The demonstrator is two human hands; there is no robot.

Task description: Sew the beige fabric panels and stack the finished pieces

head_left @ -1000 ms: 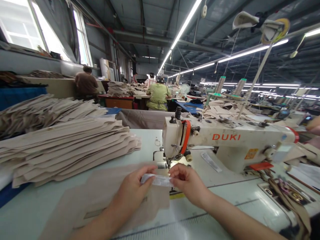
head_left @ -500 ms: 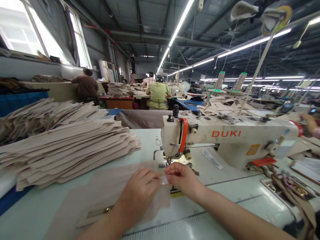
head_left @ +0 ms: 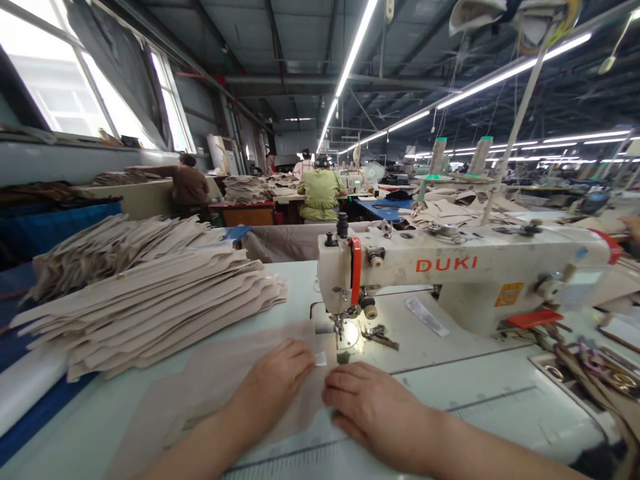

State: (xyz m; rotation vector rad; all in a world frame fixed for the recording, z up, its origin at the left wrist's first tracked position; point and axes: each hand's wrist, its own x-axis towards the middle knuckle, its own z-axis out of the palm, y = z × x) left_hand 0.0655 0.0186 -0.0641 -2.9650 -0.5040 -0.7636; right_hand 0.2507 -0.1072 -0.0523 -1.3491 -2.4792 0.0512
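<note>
A thin beige fabric piece (head_left: 240,353) lies on the pale table, its right edge close to the needle of the white sewing machine (head_left: 370,267). My left hand (head_left: 275,380) rests flat on this fabric, palm down, fingertips touching a small white label (head_left: 321,359). The label lies on the fabric just left of the presser foot (head_left: 340,327). Palm down, my right hand (head_left: 375,400) lies with fingers stretched at the fabric's right edge, in front of the needle plate. Part of the fabric is hidden under my left forearm.
To the left stands a stack of beige fabric pieces (head_left: 165,307), with another pile (head_left: 125,247) behind. A clear strip (head_left: 427,317) lies on the machine bed. Metal rings and straps fill a tray (head_left: 550,367) at right. People sit working farther back.
My right hand has let go of the label and come down flat nearer to me. The label now lies on the fabric at my left fingertips. The view has shifted slightly.
</note>
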